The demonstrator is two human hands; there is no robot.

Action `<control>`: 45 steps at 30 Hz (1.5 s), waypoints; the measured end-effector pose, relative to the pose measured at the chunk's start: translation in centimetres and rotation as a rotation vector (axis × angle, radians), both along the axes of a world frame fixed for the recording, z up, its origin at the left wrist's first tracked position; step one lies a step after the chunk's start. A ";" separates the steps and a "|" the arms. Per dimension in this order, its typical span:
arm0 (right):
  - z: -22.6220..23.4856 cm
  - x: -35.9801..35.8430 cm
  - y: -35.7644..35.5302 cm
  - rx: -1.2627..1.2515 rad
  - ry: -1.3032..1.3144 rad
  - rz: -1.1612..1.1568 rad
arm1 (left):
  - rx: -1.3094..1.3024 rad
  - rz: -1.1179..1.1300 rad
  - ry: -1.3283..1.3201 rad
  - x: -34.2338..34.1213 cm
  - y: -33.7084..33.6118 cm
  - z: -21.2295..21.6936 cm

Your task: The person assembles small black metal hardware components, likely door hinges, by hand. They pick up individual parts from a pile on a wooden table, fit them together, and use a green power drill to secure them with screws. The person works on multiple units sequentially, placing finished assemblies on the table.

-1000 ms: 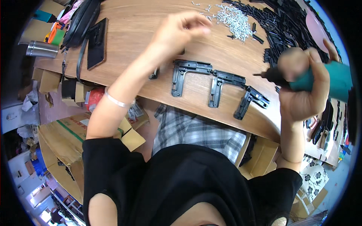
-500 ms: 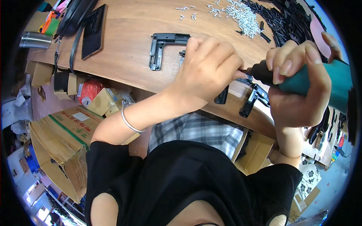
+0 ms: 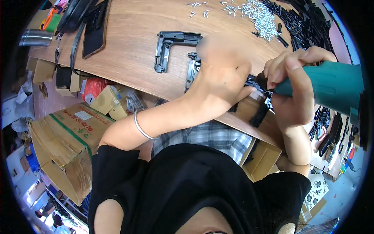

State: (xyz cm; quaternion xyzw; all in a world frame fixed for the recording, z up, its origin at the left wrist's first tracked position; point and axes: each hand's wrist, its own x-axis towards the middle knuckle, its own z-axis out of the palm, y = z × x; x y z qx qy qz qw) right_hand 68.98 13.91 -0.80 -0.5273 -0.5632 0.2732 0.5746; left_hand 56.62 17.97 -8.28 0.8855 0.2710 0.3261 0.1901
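So my right grip (image 3: 293, 87) clasps the teal cylindrical power screwdriver (image 3: 331, 84); left grip (image 3: 223, 74), closure unclear, likely steadies a slim black plastic part (image 3: 252, 82).

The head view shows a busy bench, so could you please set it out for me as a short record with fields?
Right hand: wrapped around a teal power driver
Driver direction: nose toward the left hand; tip contact hidden
Left hand: over black parts on the table; grip unclear
Clearest part: black L-shaped piece, left of the left hand
Fasteners: heap of silver screws, a few scattered leftward
Upper right: pile of small black pieces
Upper left: phone, metal cup
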 end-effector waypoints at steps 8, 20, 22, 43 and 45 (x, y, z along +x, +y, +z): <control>0.4 1.9 0.3 -0.103 0.194 0.268 | 0.010 -0.025 -0.005 0.1 0.0 -0.2; 1.0 6.2 1.2 0.372 0.236 0.240 | 0.006 0.378 0.182 -1.9 12.9 2.2; 1.3 5.5 1.2 0.366 0.235 0.217 | -0.037 0.398 0.267 -2.2 13.4 2.3; 0.1 -1.7 4.5 0.420 0.194 0.363 | 0.111 0.035 -0.169 -4.7 3.5 2.3; 0.3 -1.8 4.5 0.371 0.235 0.399 | 0.135 0.048 -0.209 -5.0 3.6 1.7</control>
